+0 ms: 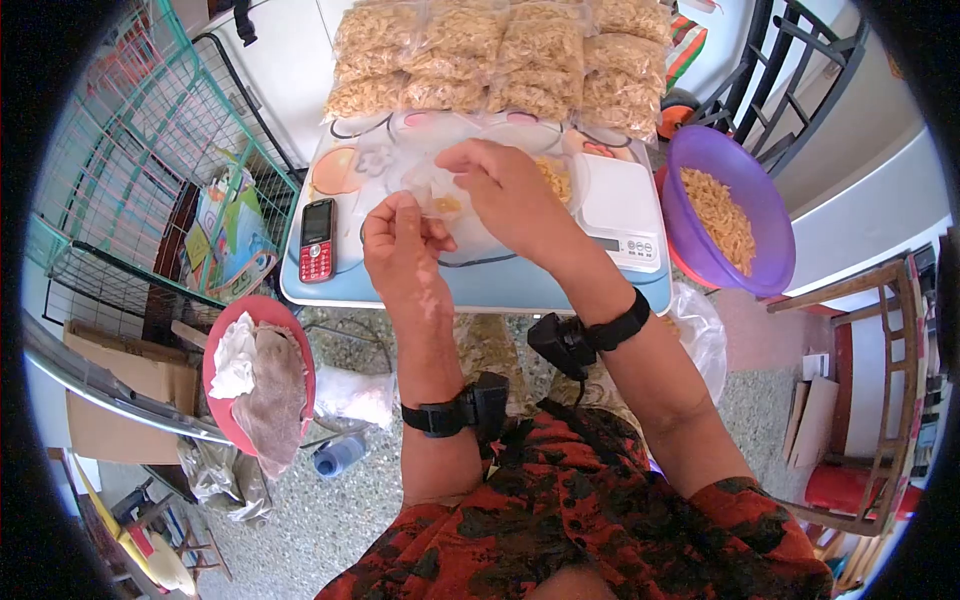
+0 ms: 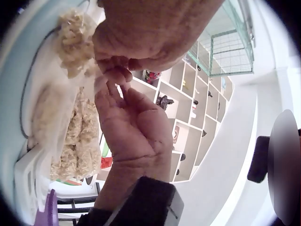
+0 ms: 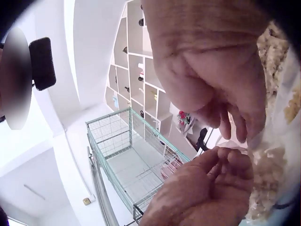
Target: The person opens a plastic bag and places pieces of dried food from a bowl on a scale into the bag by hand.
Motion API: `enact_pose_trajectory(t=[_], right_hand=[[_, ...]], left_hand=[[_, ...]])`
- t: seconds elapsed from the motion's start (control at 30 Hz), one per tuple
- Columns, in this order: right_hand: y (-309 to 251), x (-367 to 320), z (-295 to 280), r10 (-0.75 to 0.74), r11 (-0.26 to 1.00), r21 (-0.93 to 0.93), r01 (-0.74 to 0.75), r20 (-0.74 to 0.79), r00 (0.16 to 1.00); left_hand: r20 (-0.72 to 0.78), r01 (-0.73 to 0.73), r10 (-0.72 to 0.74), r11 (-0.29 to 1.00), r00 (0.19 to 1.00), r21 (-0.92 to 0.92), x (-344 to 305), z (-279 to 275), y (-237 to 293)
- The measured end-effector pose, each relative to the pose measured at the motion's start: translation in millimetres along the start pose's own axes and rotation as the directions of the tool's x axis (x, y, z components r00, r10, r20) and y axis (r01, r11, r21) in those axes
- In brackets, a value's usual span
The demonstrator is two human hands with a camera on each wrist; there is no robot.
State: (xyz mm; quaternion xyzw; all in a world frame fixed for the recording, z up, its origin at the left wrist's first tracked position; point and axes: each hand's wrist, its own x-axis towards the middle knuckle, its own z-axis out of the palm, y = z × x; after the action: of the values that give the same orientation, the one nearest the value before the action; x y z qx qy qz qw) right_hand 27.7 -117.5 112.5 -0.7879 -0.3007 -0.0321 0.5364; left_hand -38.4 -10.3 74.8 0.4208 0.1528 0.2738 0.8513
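A clear plastic bag (image 1: pixel 445 203) with pale yellow dried pieces in its bottom is between my hands, above the table. My left hand (image 1: pixel 405 250) pinches the bag's upper edge between thumb and fingers. From the other side my right hand (image 1: pixel 510 195) grips the same edge, its fingertips close to the left ones. In the left wrist view the bag (image 2: pixel 75 44) hangs beside the fingers, and the right wrist view shows its filled part (image 3: pixel 267 176) below them. More yellow pieces (image 1: pixel 553 180) lie on the table, partly hidden by my right hand.
A white kitchen scale (image 1: pixel 620 215) stands at the table's right, a red mobile phone (image 1: pixel 318 240) at its left. Filled bags (image 1: pixel 460 55) line the back. A purple basin (image 1: pixel 770 225) of dried pieces is off to the right; a pink basin (image 1: pixel 220 345) with cloths sits lower left.
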Motion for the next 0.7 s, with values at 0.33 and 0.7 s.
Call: enact_pose_trajectory(t=[0.33,0.7], right_hand=[[1.1,-17.6,-0.4,-0.231,0.699,-0.595,0.398,0.339,0.912],[20.7,-34.9,-3.0,-0.361,0.808,-0.478,0.343,0.057,0.931]], left_hand=[[0.026,0.021,-0.02,0.998,0.999,-0.057,0.2,1.3,2.7],[0.0,-0.055,0.055,0.994,0.998,-0.095,2.5,-3.6,3.6]])
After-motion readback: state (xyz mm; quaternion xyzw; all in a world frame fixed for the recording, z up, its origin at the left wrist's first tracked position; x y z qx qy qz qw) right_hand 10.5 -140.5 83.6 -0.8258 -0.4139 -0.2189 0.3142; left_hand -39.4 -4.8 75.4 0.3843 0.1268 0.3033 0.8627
